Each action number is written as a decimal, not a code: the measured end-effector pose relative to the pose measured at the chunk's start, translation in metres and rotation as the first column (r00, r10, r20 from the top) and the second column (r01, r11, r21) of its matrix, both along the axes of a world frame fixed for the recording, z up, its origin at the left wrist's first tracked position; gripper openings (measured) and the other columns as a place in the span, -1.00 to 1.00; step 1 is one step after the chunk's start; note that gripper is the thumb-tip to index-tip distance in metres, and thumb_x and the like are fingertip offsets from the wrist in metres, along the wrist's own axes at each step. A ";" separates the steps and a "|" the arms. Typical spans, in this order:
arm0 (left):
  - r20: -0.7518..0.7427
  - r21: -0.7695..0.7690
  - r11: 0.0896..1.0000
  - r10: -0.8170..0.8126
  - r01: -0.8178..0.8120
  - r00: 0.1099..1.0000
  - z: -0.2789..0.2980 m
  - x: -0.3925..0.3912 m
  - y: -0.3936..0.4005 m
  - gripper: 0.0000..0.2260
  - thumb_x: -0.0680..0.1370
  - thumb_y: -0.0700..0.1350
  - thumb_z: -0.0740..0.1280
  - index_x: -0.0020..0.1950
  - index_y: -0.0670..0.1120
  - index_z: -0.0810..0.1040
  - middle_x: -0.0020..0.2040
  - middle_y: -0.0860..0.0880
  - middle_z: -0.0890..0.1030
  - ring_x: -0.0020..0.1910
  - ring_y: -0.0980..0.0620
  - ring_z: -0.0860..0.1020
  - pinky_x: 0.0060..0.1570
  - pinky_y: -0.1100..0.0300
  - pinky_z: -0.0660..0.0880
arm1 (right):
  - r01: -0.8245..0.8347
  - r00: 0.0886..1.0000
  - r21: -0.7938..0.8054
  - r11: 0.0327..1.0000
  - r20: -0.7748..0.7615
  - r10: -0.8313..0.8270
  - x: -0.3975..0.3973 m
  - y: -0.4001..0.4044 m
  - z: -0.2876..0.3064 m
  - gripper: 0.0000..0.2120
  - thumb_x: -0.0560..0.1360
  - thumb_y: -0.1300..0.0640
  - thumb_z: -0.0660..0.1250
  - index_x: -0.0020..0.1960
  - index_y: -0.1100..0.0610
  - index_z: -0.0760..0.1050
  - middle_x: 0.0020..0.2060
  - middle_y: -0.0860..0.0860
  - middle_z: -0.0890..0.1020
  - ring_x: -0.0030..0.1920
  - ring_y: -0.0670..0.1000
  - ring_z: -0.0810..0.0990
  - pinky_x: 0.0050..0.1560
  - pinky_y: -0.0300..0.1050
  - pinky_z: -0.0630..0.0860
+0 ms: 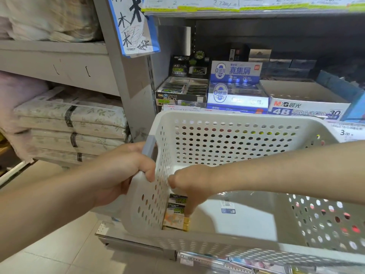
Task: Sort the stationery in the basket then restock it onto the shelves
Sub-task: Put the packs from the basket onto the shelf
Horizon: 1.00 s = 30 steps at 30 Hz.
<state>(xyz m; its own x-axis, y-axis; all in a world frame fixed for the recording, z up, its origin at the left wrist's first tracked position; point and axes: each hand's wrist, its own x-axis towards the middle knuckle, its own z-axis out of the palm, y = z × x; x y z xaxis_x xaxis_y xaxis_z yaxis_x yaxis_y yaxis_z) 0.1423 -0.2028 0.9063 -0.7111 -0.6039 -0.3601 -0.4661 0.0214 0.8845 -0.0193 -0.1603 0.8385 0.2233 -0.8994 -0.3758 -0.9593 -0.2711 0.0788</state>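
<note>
A white perforated plastic basket (227,139) is held up in front of the shelves. My left hand (126,167) grips its left rim beside the grey handle. My right hand (193,186) reaches down inside the basket, fingers pointing at a row of small eraser packs (176,212) that stand against the left wall. Whether the fingers pinch a pack I cannot tell; the fingertips touch the yellow-orange pack at the near end. The rest of the basket floor is bare apart from a barcode sticker (228,207).
The shelf (256,13) behind holds display boxes: black-green erasers (182,89), blue-white erasers (236,86), and an M&G 4B eraser box (308,103) that looks empty. Folded bedding (73,123) fills the shelves at left. A lower shelf edge (134,244) juts out under the basket.
</note>
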 end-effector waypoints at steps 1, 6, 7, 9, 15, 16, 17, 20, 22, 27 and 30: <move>-0.002 -0.001 1.000 0.003 -0.003 1.000 -0.001 0.001 0.000 -0.46 0.09 -0.28 0.27 0.02 0.05 0.62 -0.08 -0.14 0.70 -0.04 -0.24 0.63 0.03 -0.15 0.55 | 0.024 1.000 0.018 1.000 -0.005 -0.024 0.000 0.002 0.001 -0.63 0.41 -0.01 0.43 0.13 0.14 0.47 -0.20 -0.04 0.51 -0.16 0.01 0.53 -0.44 -0.28 0.35; -0.030 0.001 1.000 -0.006 0.006 1.000 -0.003 0.006 0.000 -0.51 0.09 -0.27 0.27 -0.06 0.09 0.63 -0.13 -0.14 0.70 -0.06 -0.23 0.63 -0.08 -0.06 0.57 | 0.048 0.995 -0.050 0.998 -0.080 -0.052 -0.010 -0.005 -0.006 -0.68 0.37 0.07 0.41 0.07 0.16 0.46 -0.04 0.04 0.58 -0.13 0.05 0.57 -0.43 -0.21 0.37; -0.035 0.002 1.000 -0.006 0.006 0.999 -0.003 0.007 0.001 -0.51 0.09 -0.27 0.27 -0.08 0.09 0.64 -0.13 -0.15 0.70 -0.06 -0.23 0.63 -0.09 -0.06 0.57 | 0.042 0.995 -0.065 0.997 -0.087 -0.047 -0.011 -0.005 -0.006 -0.68 0.36 0.05 0.41 0.05 0.16 0.47 -0.04 0.05 0.58 -0.11 0.06 0.58 -0.44 -0.21 0.35; -0.038 0.010 1.000 -0.006 0.007 0.999 -0.002 0.007 0.002 -0.52 0.09 -0.28 0.27 -0.10 0.09 0.65 -0.15 -0.13 0.70 -0.08 -0.22 0.63 -0.11 -0.03 0.58 | 0.024 0.996 -0.043 0.999 -0.086 -0.028 -0.014 -0.005 -0.007 -0.63 0.34 0.01 0.43 0.07 0.16 0.50 -0.04 0.05 0.57 -0.09 0.07 0.59 -0.43 -0.21 0.36; -0.043 0.021 0.999 -0.045 0.046 0.998 -0.002 0.005 0.003 -0.51 0.09 -0.29 0.26 -0.06 0.04 0.64 -0.18 -0.09 0.71 -0.18 -0.13 0.66 -0.17 0.04 0.58 | -0.250 0.965 -0.019 0.968 -0.085 0.247 -0.015 -0.003 -0.010 -0.59 0.42 0.19 0.38 0.25 0.02 0.47 0.12 0.05 0.44 0.15 0.10 0.45 0.07 0.02 0.51; -0.046 0.018 0.999 -0.049 0.050 0.998 -0.002 0.006 0.003 -0.52 0.09 -0.29 0.26 -0.07 0.04 0.65 -0.18 -0.09 0.71 -0.21 -0.12 0.67 -0.19 0.05 0.58 | -0.286 0.955 -0.026 0.958 -0.094 0.283 -0.017 -0.004 -0.009 -0.61 0.43 0.21 0.37 0.24 -0.02 0.49 0.16 0.04 0.44 0.18 0.09 0.42 0.14 0.03 0.47; -0.048 0.014 0.998 -0.053 0.054 0.997 -0.002 0.007 0.003 -0.51 0.09 -0.29 0.26 -0.06 0.03 0.65 -0.18 -0.10 0.71 -0.22 -0.11 0.67 -0.19 0.06 0.58 | -0.300 0.951 -0.026 0.954 -0.086 0.297 -0.018 -0.003 -0.006 -0.61 0.44 0.23 0.35 0.23 -0.04 0.51 0.19 0.04 0.44 0.22 0.08 0.39 0.19 0.00 0.41; -0.043 0.010 0.999 -0.050 0.051 0.998 -0.001 0.008 0.004 -0.51 0.09 -0.28 0.26 -0.06 0.04 0.66 -0.16 -0.10 0.71 -0.17 -0.14 0.67 -0.13 0.02 0.57 | -0.103 0.987 0.000 0.995 0.124 0.102 -0.022 -0.001 0.006 -0.58 0.44 0.37 0.27 0.24 0.07 0.51 0.26 0.08 0.44 0.28 0.08 0.40 0.26 -0.10 0.34; -0.045 0.015 0.999 -0.042 0.043 0.998 0.000 0.008 0.005 -0.53 0.09 -0.29 0.26 -0.09 0.05 0.67 -0.16 -0.10 0.71 -0.17 -0.14 0.67 -0.10 0.00 0.57 | 0.126 0.968 -0.019 0.992 0.221 -0.119 -0.024 0.001 0.010 -0.66 0.45 0.28 0.30 0.22 0.17 0.45 0.16 0.10 0.50 0.18 0.13 0.50 0.13 -0.02 0.48; -0.029 0.035 0.999 -0.032 0.033 0.999 0.000 0.005 0.004 -0.49 0.09 -0.30 0.26 -0.03 0.02 0.66 -0.13 -0.14 0.71 -0.20 -0.16 0.68 -0.10 -0.04 0.58 | 0.328 0.937 0.068 0.942 -0.148 -0.316 -0.015 0.008 -0.005 -0.37 0.41 -0.42 0.16 -0.08 0.17 0.54 -0.19 0.01 0.57 -0.26 0.09 0.55 -0.36 -0.19 0.39; -0.016 0.027 0.999 -0.024 0.025 1.000 0.001 0.004 0.004 -0.48 0.09 -0.30 0.26 -0.02 0.01 0.65 -0.11 -0.17 0.70 -0.13 -0.21 0.67 0.00 -0.15 0.56 | 0.309 0.945 0.089 0.947 -0.143 -0.295 -0.014 0.007 -0.013 -0.54 0.45 -0.24 0.24 0.00 0.13 0.62 -0.24 -0.02 0.63 -0.35 0.02 0.52 -0.45 -0.28 0.29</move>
<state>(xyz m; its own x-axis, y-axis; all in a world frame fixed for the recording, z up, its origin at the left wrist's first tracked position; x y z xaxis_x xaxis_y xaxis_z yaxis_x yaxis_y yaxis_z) 0.1464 -0.1984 0.9069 -0.7310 -0.5765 -0.3650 -0.4520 0.0084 0.8920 -0.0337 -0.1530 0.8253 -0.1080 -0.8694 -0.4822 -0.9815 0.0163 0.1906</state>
